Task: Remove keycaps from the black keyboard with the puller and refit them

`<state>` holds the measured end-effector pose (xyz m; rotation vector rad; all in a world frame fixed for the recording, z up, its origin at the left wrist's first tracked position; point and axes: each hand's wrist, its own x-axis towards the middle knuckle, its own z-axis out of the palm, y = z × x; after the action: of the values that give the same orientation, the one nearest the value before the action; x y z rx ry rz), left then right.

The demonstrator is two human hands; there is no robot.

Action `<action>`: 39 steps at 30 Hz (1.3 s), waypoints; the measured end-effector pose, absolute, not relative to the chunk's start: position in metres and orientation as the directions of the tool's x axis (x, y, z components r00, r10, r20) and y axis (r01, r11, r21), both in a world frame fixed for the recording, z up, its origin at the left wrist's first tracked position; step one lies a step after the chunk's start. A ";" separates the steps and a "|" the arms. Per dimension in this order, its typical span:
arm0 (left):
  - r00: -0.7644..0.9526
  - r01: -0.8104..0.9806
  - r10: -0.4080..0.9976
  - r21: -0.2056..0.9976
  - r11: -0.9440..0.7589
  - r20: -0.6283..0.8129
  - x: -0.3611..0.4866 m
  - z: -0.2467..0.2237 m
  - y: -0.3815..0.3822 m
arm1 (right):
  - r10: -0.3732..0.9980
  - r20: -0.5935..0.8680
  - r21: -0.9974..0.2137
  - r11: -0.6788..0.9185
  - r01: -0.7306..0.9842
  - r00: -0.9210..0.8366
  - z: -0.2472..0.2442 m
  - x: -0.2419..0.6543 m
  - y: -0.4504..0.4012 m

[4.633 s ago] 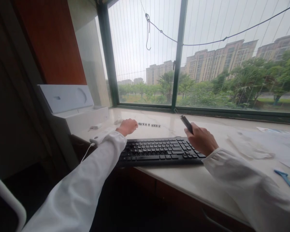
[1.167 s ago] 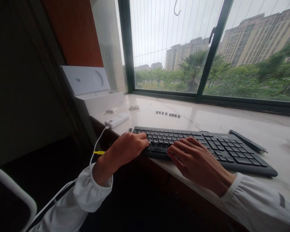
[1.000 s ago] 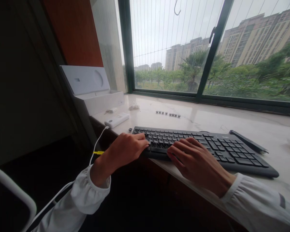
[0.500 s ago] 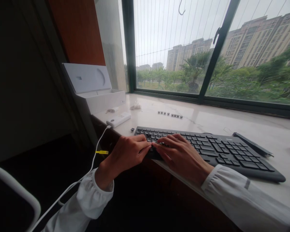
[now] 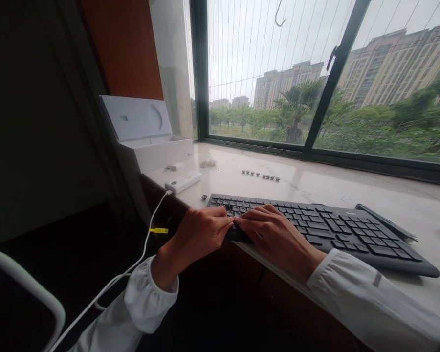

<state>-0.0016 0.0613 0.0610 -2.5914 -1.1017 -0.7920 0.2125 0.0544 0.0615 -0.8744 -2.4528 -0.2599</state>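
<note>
A black computer keyboard lies along the front edge of the pale sill. At its left end, my left hand is closed in a pinch, fingertips down at the keys. From the other side my right hand rests over the keys, fingers bent and pressed together, its index tip almost meeting the left fingertips. Anything small between those tips is hidden. Just past the keyboard's left corner sits one loose dark keycap. Farther back, several loose keycaps are lined up in a row.
On the left stand an open white box and a white power bank, whose white cable hangs off the edge with a yellow tag. A dark elongated object lies behind the keyboard's right end. The window rises behind.
The whole view has shifted slightly, so everything appears a little farther right. Both hands stay at the same keys, with only a small change in the fingertips.
</note>
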 end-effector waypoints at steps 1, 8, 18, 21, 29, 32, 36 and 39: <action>0.572 0.720 0.606 0.015 -0.694 0.552 -0.002 0.061 0.061 | 0.536 0.532 -0.002 0.775 0.632 -0.656 0.061 0.213 0.055; 0.548 0.734 0.629 0.044 -0.678 0.552 0.000 0.058 0.062 | 0.551 0.523 -0.043 0.779 0.626 -0.650 0.060 0.213 0.056; 0.470 0.737 0.679 0.173 -0.654 0.564 0.003 0.056 0.060 | 0.582 0.528 -0.120 0.772 0.624 -0.619 0.060 0.213 0.056; 0.438 0.710 0.702 0.263 -0.653 0.562 0.002 0.057 0.063 | 0.640 0.536 -0.203 0.731 0.651 -0.551 0.059 0.212 0.057; 0.510 0.639 0.729 0.367 -0.676 0.457 0.000 0.079 0.082 | 0.687 0.524 -0.230 0.682 0.694 -0.502 0.056 0.211 0.057; 0.588 0.607 0.701 0.354 -0.712 0.404 -0.003 0.089 0.087 | 0.684 0.520 -0.224 0.687 0.691 -0.511 0.056 0.211 0.056; 0.634 0.564 0.657 0.338 -0.753 0.408 -0.007 0.091 0.089 | 0.679 0.517 -0.197 0.687 0.700 -0.521 0.058 0.210 0.054; 0.631 0.546 0.628 0.315 -0.777 0.456 -0.009 0.084 0.090 | 0.673 0.521 -0.179 0.687 0.704 -0.525 0.058 0.210 0.054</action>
<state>-0.0086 0.0898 0.0837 -2.9677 -1.0751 -0.9232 0.2099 0.0541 0.0582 -1.0552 -2.3326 -0.0723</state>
